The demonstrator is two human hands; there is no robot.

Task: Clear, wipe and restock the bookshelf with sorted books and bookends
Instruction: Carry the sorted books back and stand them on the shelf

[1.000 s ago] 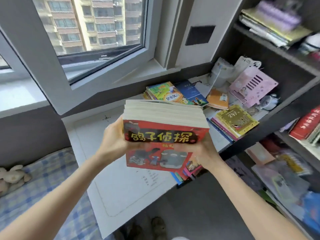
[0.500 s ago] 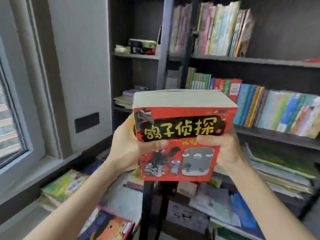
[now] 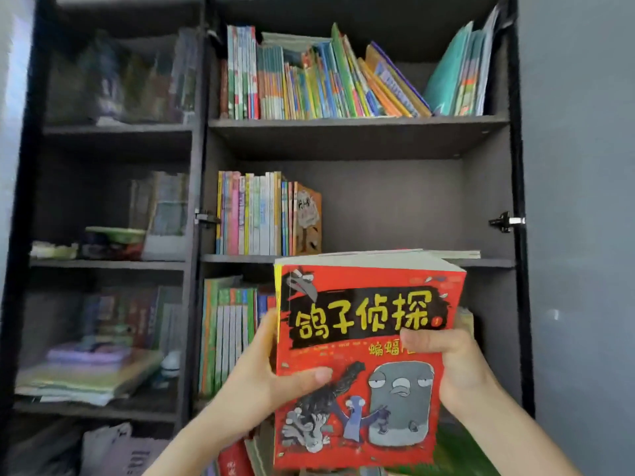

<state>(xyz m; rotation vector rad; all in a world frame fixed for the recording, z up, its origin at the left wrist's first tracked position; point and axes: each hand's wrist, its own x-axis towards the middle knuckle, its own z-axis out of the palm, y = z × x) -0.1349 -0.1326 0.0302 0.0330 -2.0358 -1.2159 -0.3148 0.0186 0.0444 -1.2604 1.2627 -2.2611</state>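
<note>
I hold a thick stack of red-covered books (image 3: pixel 360 338) upright in front of the dark bookshelf (image 3: pixel 357 132). My left hand (image 3: pixel 264 376) grips the stack's left edge, thumb across the front cover. My right hand (image 3: pixel 450 365) grips the right edge, thumb on the cover. The stack's top reaches the middle shelf board (image 3: pixel 237 258). On that shelf a short row of upright books (image 3: pixel 261 214) stands at the left, ending in an orange bookend (image 3: pixel 308 221). The shelf's right part (image 3: pixel 412 207) is bare.
The top shelf carries a leaning row of thin books (image 3: pixel 309 80) and teal folders (image 3: pixel 460 70). More upright books (image 3: pixel 226 334) fill the lower shelf behind the stack. The left column holds blurred piles of books and small items (image 3: pixel 89 372). A grey wall (image 3: pixel 584 235) lies right.
My view swung from the window desk to face the bookshelf straight on. Both hands kept their hold and carried the red stack up in front of the middle shelf.
</note>
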